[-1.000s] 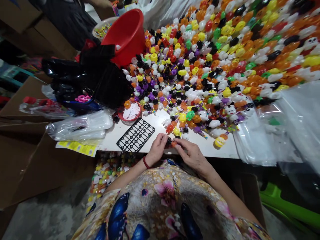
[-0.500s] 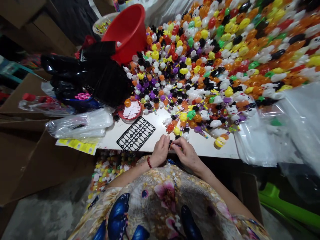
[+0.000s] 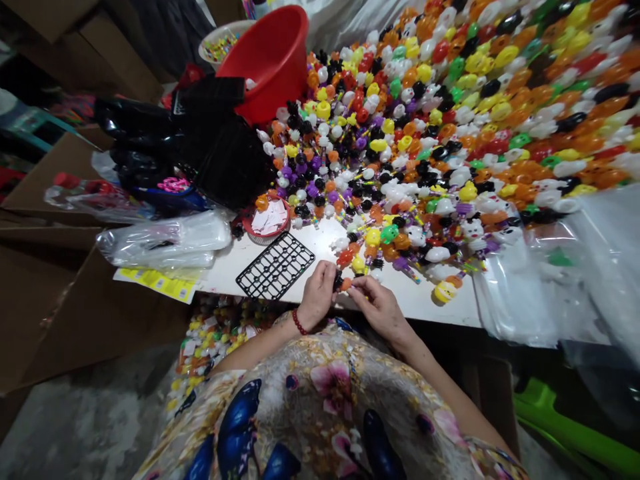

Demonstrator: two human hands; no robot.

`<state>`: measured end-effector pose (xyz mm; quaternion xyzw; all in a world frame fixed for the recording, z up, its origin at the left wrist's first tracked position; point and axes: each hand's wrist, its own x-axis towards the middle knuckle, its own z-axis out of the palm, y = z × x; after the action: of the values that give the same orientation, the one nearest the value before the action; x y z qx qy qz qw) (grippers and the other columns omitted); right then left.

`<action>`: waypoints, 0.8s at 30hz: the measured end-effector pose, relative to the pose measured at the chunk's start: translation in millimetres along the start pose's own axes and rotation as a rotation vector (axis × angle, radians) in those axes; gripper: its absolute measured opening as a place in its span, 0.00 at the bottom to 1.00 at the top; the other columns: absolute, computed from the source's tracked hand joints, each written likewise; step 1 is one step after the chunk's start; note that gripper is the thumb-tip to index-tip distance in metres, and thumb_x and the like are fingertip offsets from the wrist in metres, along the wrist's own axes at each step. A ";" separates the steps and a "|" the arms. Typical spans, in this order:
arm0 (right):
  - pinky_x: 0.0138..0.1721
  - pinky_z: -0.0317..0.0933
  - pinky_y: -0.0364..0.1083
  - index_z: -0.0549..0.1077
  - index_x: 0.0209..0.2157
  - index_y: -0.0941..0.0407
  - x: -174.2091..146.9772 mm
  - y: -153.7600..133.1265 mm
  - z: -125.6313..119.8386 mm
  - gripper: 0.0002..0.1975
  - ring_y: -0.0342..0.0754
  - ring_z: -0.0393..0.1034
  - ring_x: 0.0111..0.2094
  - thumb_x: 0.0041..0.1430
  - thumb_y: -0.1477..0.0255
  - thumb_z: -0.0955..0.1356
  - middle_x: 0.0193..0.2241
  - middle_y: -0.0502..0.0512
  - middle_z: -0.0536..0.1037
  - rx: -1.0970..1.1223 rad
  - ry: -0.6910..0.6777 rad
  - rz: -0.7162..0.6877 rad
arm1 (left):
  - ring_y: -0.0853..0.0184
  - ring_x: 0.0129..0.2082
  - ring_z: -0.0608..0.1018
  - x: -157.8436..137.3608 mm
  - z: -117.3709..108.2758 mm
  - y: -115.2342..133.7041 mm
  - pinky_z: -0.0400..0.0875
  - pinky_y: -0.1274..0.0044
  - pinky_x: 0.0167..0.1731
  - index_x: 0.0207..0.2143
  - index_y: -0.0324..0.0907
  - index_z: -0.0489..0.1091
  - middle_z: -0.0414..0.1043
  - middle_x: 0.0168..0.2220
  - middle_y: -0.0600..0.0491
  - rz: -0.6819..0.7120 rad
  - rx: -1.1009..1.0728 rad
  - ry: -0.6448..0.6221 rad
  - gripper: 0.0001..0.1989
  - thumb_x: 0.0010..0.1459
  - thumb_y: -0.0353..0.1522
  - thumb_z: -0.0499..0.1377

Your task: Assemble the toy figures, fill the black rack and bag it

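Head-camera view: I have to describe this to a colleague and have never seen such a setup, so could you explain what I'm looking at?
There is no machine here, just a person working with two bare hands. The camera is worn on their head and looks forward and down, so their patterned clothing fills the bottom of the picture.

On the white table lies a big heap of small colourful plastic pieces. Left of the hands is a flat black grid; just behind it sits a red-rimmed dish with paper slips.

The left hand and right hand meet near the table's front edge, their fingers on one small black-and-orange piece. Its finer details are too small to make out.
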<state>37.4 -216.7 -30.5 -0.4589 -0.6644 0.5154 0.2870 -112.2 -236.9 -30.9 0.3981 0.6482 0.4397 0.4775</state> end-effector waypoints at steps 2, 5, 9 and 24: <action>0.33 0.64 0.45 0.71 0.32 0.54 -0.6 -2.9 4.1 0.08 0.46 0.70 0.30 0.60 0.64 0.65 0.28 0.51 0.77 -0.040 0.006 -0.037 | 0.71 0.22 0.65 -2.0 2.4 -4.6 0.60 0.76 0.26 0.29 0.45 0.59 0.60 0.21 0.59 0.049 0.098 0.040 0.21 0.65 0.50 0.44; 0.31 0.64 0.44 0.69 0.29 0.53 0.2 -2.8 11.7 0.08 0.45 0.69 0.27 0.61 0.65 0.64 0.26 0.50 0.76 -0.072 -0.014 -0.064 | 0.70 0.23 0.64 -5.2 6.4 -10.1 0.60 0.76 0.28 0.25 0.45 0.56 0.58 0.21 0.59 0.058 0.166 0.033 0.21 0.66 0.48 0.44; 0.30 0.65 0.44 0.70 0.31 0.54 9.1 1.5 2.4 0.10 0.46 0.70 0.28 0.62 0.63 0.64 0.26 0.50 0.77 -0.091 -0.019 -0.069 | 0.70 0.21 0.65 -0.6 7.5 -11.0 0.61 0.76 0.24 0.29 0.45 0.58 0.60 0.23 0.58 0.019 0.041 -0.056 0.20 0.66 0.49 0.42; 0.50 0.62 0.56 0.74 0.41 0.57 123.9 -23.9 20.5 0.11 0.57 0.66 0.44 0.63 0.78 0.61 0.42 0.63 0.77 -0.858 -0.080 -0.537 | 0.59 0.47 0.73 80.9 -61.7 3.7 0.67 0.65 0.54 0.40 0.40 0.68 0.70 0.42 0.44 0.356 0.576 0.336 0.12 0.57 0.22 0.49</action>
<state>-38.9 -114.2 -25.4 -0.3282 -0.9213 0.1213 0.1695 -190.0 -171.8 -39.4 0.5450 0.7352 0.3746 0.1490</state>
